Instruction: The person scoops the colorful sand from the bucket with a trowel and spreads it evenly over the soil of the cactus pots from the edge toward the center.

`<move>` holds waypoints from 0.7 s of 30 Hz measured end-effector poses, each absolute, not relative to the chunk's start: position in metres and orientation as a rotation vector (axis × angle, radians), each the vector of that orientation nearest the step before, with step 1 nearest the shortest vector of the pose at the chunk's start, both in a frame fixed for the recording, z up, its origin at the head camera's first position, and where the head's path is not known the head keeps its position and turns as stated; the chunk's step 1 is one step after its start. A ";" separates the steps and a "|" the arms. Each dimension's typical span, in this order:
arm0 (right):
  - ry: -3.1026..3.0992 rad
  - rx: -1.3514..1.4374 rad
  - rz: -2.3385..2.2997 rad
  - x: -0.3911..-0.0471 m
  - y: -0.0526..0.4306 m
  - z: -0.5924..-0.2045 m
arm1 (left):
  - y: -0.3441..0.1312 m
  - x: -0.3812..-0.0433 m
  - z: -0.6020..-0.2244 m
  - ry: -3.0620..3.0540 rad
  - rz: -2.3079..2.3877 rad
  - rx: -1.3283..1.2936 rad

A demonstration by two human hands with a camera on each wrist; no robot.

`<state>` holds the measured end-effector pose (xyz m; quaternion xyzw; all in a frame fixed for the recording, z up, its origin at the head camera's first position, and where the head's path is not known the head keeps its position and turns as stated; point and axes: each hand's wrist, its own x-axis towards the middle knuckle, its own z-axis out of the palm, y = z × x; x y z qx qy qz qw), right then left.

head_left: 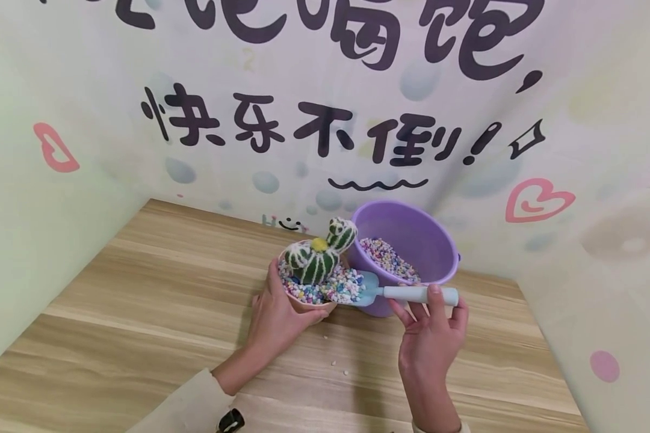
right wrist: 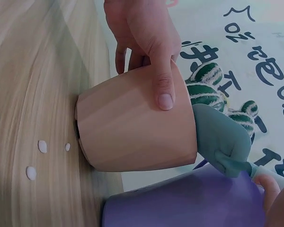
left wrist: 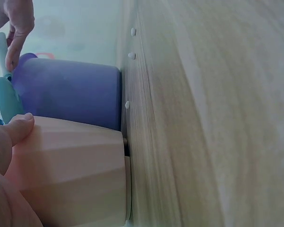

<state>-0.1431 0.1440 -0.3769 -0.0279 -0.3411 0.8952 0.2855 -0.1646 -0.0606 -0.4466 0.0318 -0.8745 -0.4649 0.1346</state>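
A green crocheted-looking cactus with white stripes [head_left: 315, 269] and a yellow top stands in a peach flower pot [right wrist: 137, 123], among multicoloured pebbles [head_left: 303, 293]. My left hand [head_left: 278, 313] grips the pot from its left side, thumb across the front. In my right hand [head_left: 432, 337] is the pale handle of a small blue-green trowel [head_left: 369, 290], held by fingers and thumb. The trowel's blade reaches over the pot's right rim, with pebbles at its tip. From the right wrist view, the blade's underside shows beside the rim; its load is hidden there.
Touching or close behind the pot's right side stands a purple bucket [head_left: 428, 240], partly filled with similar pebbles. Several stray white pebbles [right wrist: 31, 172] lie on the wooden table [head_left: 141, 288]. A printed cloth backdrop [head_left: 281, 162] rises behind the table.
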 end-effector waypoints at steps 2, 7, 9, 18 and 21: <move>-0.938 -0.074 2.382 -0.143 0.143 -0.376 | -0.061 -0.164 -0.447 -2.534 -1.344 0.092; -0.966 -0.068 2.372 -0.142 0.142 -0.372 | -0.061 -0.164 -0.448 -2.536 -1.343 0.087; -0.970 -0.068 2.369 -0.142 0.141 -0.371 | -0.061 -0.164 -0.448 -2.538 -1.346 0.087; -1.050 -0.097 2.299 -0.140 0.141 -0.364 | -0.061 -0.165 -0.445 -2.555 -1.355 0.095; -1.068 -0.110 2.281 -0.139 0.141 -0.361 | -0.061 -0.165 -0.446 -2.559 -1.349 0.096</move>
